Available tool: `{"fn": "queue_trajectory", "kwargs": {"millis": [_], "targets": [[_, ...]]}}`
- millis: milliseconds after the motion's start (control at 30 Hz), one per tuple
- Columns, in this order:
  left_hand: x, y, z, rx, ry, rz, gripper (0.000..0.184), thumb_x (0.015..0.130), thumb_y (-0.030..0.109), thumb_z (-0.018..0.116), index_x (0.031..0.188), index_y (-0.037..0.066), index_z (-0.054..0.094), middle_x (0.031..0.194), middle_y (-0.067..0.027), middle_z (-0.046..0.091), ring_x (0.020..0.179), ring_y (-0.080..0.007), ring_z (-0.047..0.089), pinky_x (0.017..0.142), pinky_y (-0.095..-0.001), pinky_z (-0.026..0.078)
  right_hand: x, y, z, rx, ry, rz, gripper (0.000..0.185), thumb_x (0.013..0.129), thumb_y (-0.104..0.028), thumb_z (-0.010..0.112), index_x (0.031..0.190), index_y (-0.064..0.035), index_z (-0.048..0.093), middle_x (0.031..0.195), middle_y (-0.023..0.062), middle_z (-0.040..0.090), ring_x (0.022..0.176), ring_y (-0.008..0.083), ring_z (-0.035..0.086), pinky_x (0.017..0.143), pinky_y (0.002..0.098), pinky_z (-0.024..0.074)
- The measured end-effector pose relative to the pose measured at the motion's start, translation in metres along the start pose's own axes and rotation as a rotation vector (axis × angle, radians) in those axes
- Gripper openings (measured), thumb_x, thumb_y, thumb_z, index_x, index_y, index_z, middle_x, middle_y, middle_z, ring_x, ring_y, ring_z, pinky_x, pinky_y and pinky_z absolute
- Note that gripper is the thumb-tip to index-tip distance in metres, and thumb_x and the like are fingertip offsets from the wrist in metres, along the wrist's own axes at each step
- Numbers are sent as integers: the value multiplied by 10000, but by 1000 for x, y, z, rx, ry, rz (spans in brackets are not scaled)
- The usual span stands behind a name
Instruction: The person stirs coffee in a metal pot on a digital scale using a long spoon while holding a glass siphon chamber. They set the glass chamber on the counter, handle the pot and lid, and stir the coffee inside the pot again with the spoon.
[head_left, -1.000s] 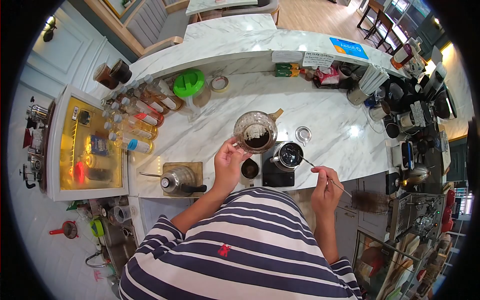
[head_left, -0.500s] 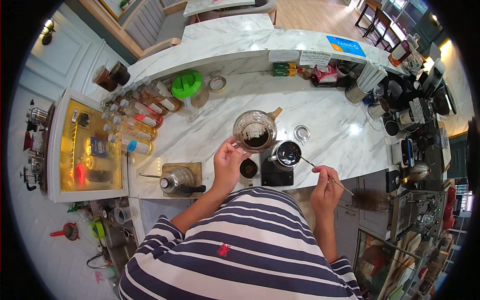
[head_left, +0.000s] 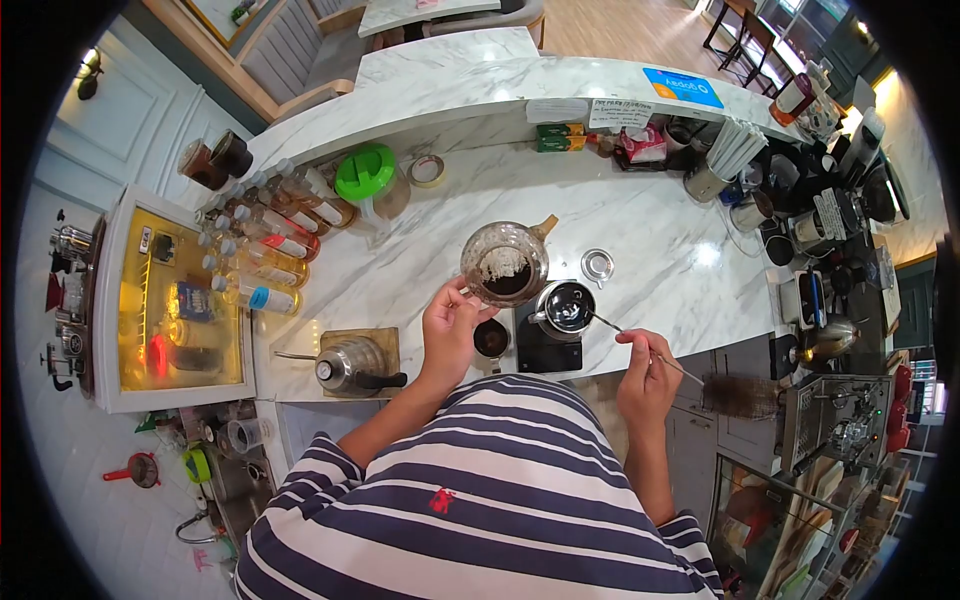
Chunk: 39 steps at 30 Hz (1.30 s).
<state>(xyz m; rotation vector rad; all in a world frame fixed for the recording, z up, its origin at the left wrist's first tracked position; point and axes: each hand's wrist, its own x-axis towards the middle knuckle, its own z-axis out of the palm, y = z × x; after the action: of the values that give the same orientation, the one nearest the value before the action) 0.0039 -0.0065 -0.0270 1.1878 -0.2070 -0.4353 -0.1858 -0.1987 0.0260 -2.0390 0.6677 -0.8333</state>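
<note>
My left hand (head_left: 450, 325) is closed with its fingertips on the near edge of a round glass pot (head_left: 505, 240). Dark coffee and paler foam or grounds show inside the pot, and a wooden piece sticks out at its far right. In my right hand (head_left: 645, 370) is a long thin metal spoon (head_left: 607, 323), pinched by the handle. Its lower end reaches into a cup of dark coffee (head_left: 570, 306), which stands on a black scale (head_left: 548, 353). Just left of the scale sits a small dark cup (head_left: 491, 339).
A round metal lid (head_left: 597, 265) lies behind the cup. On the left are a gooseneck kettle (head_left: 350, 362), several syrup bottles (head_left: 265, 262) and a green-lidded pitcher (head_left: 366, 172). A tape roll (head_left: 427, 171) lies farther back. Straws (head_left: 738, 150) and an espresso machine (head_left: 845, 420) are on the right.
The whole view has shifted slightly. The spoon's end has moved a little within the cup toward its right rim. Both hands keep their holds.
</note>
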Motion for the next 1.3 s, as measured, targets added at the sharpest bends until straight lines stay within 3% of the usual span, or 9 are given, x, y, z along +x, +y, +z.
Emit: {"fn": "queue_trajectory", "kwargs": {"millis": [300,400,633,733,1133,1300], "targets": [[1,1,2,-18,-25,1,201,1027,24,523,836,55,467,1405,-182,536,1189,-271,659,952,-435,627,-1,-4,1,-36,-2,25,181,1036,-102,595,977,7,728,940,131,715,827,245,677,735,335,514],[2,-1,-1,-2,-23,1,198,1031,35,512,839,62,470,1398,-176,551,1197,-277,655,958,-451,621,0,4,3,-67,49,-85,225,1070,-138,555,999,-4,722,857,45,722,608,79,449,559,268,351],[1,-1,0,-4,-14,7,202,1034,40,514,839,67,467,1380,-166,568,1190,-272,659,956,-451,620,2,3,4,-56,15,-103,225,1071,-128,548,1001,-3,722,860,45,722,613,74,459,559,264,351],[3,-2,-4,-50,-9,-15,205,1021,10,543,833,38,467,1433,-202,496,1143,-242,675,951,-419,632,2,3,3,-51,29,-91,223,1070,-124,547,1005,-2,721,875,53,725,619,77,470,564,263,357],[1,-3,-2,1,-11,6,201,1032,49,520,840,74,463,1378,-169,563,1204,-276,651,954,-452,615,2,-3,2,-58,-18,-75,224,1069,-121,545,1008,7,718,899,77,731,681,105,536,622,266,412],[1,1,1,-52,-11,-13,213,1017,2,540,822,49,468,1436,-192,496,1144,-234,671,949,-415,631,2,2,4,-31,9,-168,224,1068,-113,543,1011,13,719,904,80,734,700,106,558,634,266,424]]}}
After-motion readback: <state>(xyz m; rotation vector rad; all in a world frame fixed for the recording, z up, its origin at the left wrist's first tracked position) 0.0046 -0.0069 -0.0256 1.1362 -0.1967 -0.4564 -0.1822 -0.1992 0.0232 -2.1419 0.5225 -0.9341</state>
